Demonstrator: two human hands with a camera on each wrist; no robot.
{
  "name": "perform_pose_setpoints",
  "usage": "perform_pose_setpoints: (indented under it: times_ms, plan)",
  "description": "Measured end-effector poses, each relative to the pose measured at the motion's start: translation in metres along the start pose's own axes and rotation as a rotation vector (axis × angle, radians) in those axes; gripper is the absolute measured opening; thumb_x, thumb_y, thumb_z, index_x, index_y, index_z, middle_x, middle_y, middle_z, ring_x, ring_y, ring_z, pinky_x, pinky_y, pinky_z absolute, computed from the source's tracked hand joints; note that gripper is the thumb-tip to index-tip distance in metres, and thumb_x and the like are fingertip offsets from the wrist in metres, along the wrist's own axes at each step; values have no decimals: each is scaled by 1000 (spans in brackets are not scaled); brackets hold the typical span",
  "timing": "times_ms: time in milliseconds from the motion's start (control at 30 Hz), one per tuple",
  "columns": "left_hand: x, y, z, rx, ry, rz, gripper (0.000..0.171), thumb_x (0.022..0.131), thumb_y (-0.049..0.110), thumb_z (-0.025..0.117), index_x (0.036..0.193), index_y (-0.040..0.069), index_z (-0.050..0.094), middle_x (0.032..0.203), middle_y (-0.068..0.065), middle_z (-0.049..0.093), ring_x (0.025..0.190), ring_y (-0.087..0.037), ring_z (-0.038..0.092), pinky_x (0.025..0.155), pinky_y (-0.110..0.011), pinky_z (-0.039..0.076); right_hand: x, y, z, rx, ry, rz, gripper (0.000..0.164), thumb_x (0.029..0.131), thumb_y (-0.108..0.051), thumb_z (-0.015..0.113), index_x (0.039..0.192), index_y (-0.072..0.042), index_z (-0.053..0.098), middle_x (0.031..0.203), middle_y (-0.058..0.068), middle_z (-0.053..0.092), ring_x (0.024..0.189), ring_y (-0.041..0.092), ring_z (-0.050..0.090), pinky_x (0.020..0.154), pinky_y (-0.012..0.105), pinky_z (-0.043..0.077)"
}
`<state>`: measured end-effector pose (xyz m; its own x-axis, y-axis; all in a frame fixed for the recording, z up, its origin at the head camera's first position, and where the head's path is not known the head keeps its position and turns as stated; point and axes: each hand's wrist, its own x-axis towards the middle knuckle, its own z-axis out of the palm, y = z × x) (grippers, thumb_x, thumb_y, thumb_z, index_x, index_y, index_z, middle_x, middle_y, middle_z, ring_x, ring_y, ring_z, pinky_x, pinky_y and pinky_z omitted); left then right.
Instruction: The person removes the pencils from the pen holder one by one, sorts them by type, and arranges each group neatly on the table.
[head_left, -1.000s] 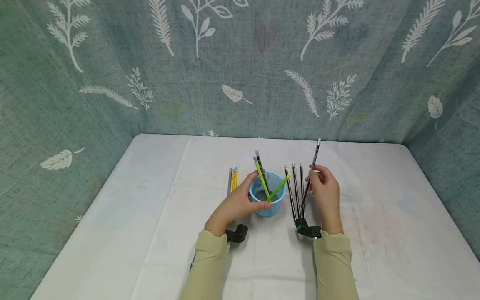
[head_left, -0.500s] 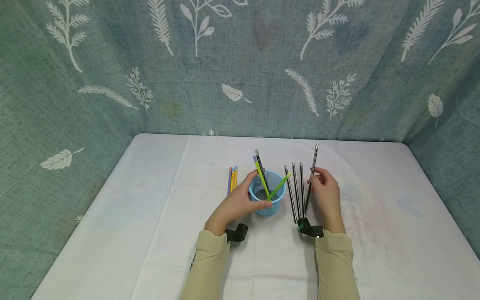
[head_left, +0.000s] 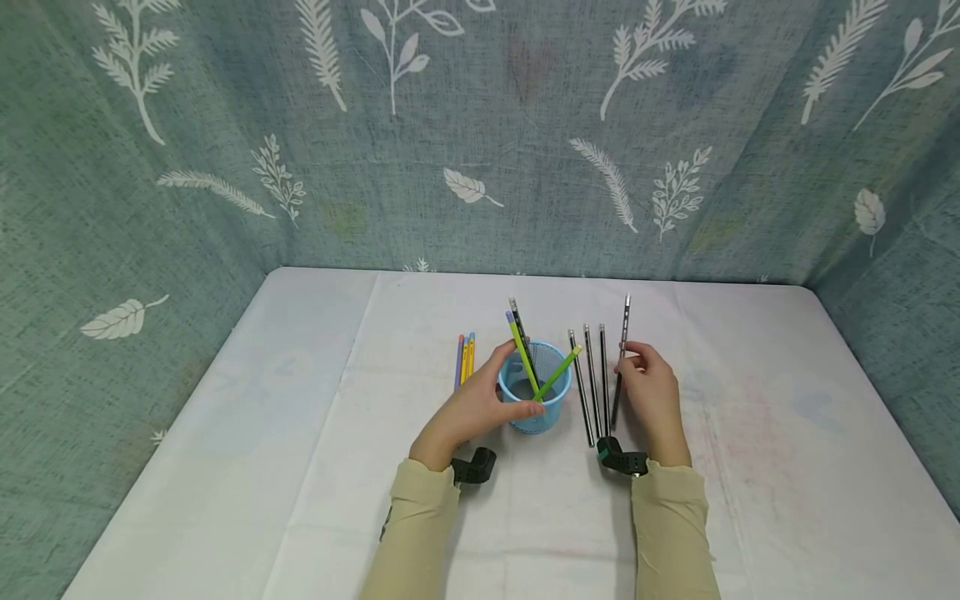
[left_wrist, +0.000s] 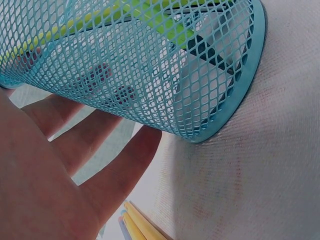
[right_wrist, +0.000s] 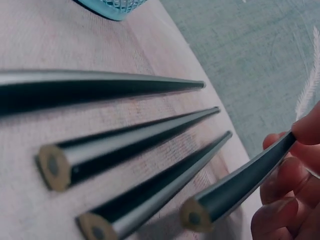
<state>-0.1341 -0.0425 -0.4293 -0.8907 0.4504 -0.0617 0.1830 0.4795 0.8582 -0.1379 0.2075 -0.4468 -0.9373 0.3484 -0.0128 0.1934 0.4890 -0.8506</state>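
My left hand [head_left: 480,396] grips a light-blue mesh pencil cup [head_left: 542,421], thumb on the near side and fingers round its far-left side. Inside lean two green pencils [head_left: 558,375] and a black pencil [head_left: 521,325]. In the left wrist view the fingers [left_wrist: 120,170] lie against the mesh wall [left_wrist: 135,90]. My right hand [head_left: 651,396] pinches a black pencil [head_left: 625,329] between thumb and fingertips. Its unsharpened end [right_wrist: 196,216] points at the right wrist camera, beside three black pencils [right_wrist: 135,150] that lie side by side on the white cloth.
Left of the cup, partly behind my left hand, lie several coloured pencils [head_left: 467,358], purple and yellow ones among them. A white cloth [head_left: 337,500] covers the table. A grey-green leaf-patterned curtain [head_left: 525,208] stands along its back and sides.
The black pencil in my right hand has come lower and straightened from a slant, now nearly parallel to the three lying beside it. My left hand and the cup have stayed put.
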Motion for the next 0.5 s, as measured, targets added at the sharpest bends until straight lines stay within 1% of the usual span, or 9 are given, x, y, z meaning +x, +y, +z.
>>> perform_pose_setpoints:
  times_ms: [167,300,500]
  plan:
    - [0,0,0,-5,-3,-3,92,63,60,69,136,47,15,128,-2,45,100,-22,52,78,-40,44,0,2,-1,-46,-46,7,39,85,-20,47,122,-11,52,87,8,60,60,18,53,52,26,40]
    - [0,1,-1,-7,-8,-6,91,63,60,69,135,48,15,127,-1,46,96,-21,52,75,-38,44,-1,3,-2,-73,-84,15,40,86,-22,48,125,-11,49,90,9,60,62,18,54,52,25,40]
    - [0,1,-1,-13,-6,5,91,63,59,70,136,47,15,125,0,47,96,-20,52,76,-37,44,-2,3,-1,-70,-118,54,41,87,-23,49,126,-13,48,95,9,60,63,18,54,49,24,41]
